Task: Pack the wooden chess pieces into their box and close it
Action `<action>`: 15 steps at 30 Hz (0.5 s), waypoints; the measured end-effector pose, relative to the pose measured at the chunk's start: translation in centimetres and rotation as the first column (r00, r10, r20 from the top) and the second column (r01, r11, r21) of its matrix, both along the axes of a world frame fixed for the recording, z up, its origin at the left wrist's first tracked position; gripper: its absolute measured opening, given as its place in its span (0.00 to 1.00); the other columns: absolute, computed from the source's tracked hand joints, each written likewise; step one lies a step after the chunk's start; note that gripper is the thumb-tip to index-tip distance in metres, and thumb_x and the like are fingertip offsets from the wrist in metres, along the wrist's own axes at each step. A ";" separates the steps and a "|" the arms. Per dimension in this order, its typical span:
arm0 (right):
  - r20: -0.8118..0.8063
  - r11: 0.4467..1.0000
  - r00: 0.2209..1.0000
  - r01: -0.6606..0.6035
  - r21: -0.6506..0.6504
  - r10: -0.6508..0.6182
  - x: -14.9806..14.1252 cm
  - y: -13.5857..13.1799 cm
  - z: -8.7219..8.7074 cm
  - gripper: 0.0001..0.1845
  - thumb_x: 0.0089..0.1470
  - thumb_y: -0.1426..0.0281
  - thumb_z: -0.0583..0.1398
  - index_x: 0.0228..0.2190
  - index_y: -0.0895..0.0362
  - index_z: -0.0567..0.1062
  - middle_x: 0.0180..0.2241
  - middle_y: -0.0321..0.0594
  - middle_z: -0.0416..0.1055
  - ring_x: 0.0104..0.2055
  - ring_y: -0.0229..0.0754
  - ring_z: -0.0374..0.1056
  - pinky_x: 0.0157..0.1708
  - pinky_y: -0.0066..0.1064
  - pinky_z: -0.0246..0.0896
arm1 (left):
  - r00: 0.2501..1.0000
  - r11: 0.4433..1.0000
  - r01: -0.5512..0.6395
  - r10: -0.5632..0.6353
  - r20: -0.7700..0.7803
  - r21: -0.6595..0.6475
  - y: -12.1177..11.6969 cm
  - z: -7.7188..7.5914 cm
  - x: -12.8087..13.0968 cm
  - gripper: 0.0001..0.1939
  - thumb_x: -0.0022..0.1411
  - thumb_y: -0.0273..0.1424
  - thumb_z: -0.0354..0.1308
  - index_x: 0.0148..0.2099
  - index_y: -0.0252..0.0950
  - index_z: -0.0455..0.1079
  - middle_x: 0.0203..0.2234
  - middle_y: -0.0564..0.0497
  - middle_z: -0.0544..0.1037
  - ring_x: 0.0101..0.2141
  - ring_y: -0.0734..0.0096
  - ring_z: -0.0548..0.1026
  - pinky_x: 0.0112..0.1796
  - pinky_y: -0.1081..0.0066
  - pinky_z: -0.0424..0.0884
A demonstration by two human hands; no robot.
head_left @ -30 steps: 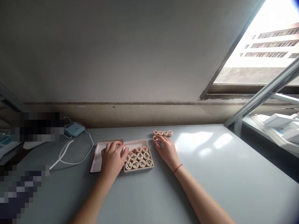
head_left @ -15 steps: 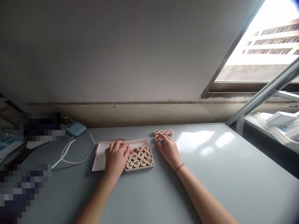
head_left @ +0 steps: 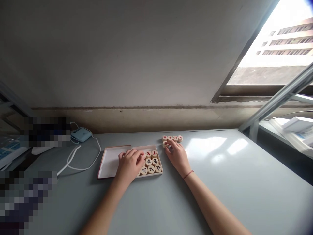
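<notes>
Cream round pieces [head_left: 149, 162] occupy the open box [head_left: 148, 148] beneath and just right of your left hand [head_left: 130, 162], its fingers curled, any grip indeterminable. Outside the box, five stand on the desk [head_left: 151, 205]: a row of four [head_left: 172, 138] just beyond your right hand [head_left: 177, 156], and a single piece [head_left: 165, 144] touching its fingertips, grip unclear.

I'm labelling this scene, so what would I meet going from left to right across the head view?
Boxy light-blue device, shallow rectangular white-lined lid, rectangular white open-topped box, row of four round pale pieces with red characters, thin red wrist cord, slanted grey metal bar.
</notes>
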State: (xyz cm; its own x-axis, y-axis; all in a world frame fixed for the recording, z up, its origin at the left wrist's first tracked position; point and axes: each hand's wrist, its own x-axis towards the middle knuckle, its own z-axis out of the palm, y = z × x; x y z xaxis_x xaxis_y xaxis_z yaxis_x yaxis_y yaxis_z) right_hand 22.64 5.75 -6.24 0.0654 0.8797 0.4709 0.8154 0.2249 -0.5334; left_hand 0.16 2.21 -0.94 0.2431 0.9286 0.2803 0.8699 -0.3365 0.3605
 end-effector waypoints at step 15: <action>-0.013 0.999 0.999 0.042 0.029 -0.042 -0.4 -0.3 0.2 0.14 0.53 0.70 0.54 0.42 0.54 0.71 0.41 0.44 0.73 0.41 0.48 0.66 0.40 0.39 0.64 | 0.980 0.992 -0.034 0.058 -0.191 0.125 0.7 -0.2 0.3 0.13 0.64 0.31 0.49 0.36 0.40 0.76 0.36 0.48 0.79 0.39 0.59 0.69 0.38 0.60 0.58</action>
